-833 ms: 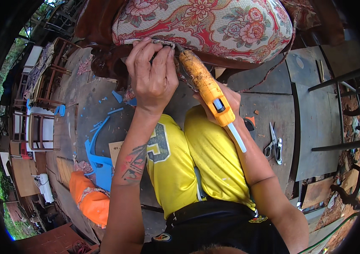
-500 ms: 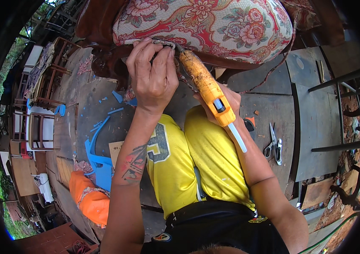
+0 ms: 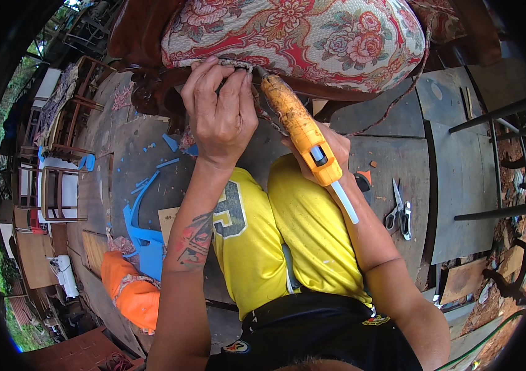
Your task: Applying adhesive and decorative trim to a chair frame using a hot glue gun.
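A floral upholstered seat [image 3: 294,28] in a dark carved wooden frame [image 3: 139,37] fills the top of the view. My left hand [image 3: 218,117] is closed on a braided trim cord [image 3: 232,62] along the seat's lower edge, fingertips pressed against it. My right hand [image 3: 331,145] grips a worn, stained orange glue gun [image 3: 294,117], with a translucent glue stick [image 3: 344,201] protruding from its rear. The gun's nozzle meets the trim just right of my left fingertips. The loose cord [image 3: 386,111] hangs down at the right and runs behind the gun.
Scissors [image 3: 399,210] lie on the boards [image 3: 368,154] at my right, near black metal bars [image 3: 495,213]. Cut blue pieces [image 3: 148,241] and an orange bundle [image 3: 133,290] lie at my left. Wooden chairs [image 3: 62,191] stand at the far left.
The seat, both hands and the glue gun sit very slightly further left in the picture. Both holds look the same.
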The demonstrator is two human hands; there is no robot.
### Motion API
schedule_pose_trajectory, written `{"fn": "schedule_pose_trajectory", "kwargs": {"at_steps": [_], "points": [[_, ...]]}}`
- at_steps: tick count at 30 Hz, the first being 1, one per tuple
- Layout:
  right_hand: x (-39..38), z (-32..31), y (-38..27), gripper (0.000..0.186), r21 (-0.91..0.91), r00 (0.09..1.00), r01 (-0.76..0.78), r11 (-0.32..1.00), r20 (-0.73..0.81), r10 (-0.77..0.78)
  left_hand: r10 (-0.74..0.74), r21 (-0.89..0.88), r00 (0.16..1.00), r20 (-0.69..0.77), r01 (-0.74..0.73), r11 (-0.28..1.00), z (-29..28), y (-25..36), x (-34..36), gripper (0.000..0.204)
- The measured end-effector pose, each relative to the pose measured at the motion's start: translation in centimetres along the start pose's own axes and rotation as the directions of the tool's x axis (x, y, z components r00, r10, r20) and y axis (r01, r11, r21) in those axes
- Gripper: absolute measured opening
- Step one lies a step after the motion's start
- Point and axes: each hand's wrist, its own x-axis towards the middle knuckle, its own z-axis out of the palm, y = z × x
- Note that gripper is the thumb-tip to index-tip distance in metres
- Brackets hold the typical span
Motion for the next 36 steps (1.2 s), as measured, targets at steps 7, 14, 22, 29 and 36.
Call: {"fn": "schedule_pose_trajectory", "kwargs": {"at_steps": [7,14,22,29,36], "points": [[-0.5,-0.2,0.3,0.046,-0.026,1.0,0.009,1.0,0.005,-0.009,0.004,-0.012,1.0,-0.004,-0.005,1.0,0.1,-0.1,0.0,0.02],[-0.9,-0.2,0.7,0.047,-0.041,1.0,0.0,0.999,0.007,0.0,0.007,-0.007,1.0,-0.002,-0.007,1.0,0.1,-0.1,0.0,0.021],[-1.2,-0.2,0.8,0.046,-0.032,1.0,-0.003,0.999,0.001,0.003,0.006,-0.007,1.0,-0.004,-0.006,1.0,0.1,-0.1,-0.1,0.022],[-1.2,0.1,0.9,0.035,-0.068,0.998,0.018,0.998,-0.053,-0.021,0.0,-0.008,1.0,0.002,0.0,1.0,0.0,0.0,-0.1,0.022],[-1.2,0.1,0.9,0.034,-0.1,0.997,0.028,0.995,-0.069,-0.035,0.003,-0.011,1.0,-0.009,-0.003,1.0,0.1,-0.2,-0.1,0.023]]}}
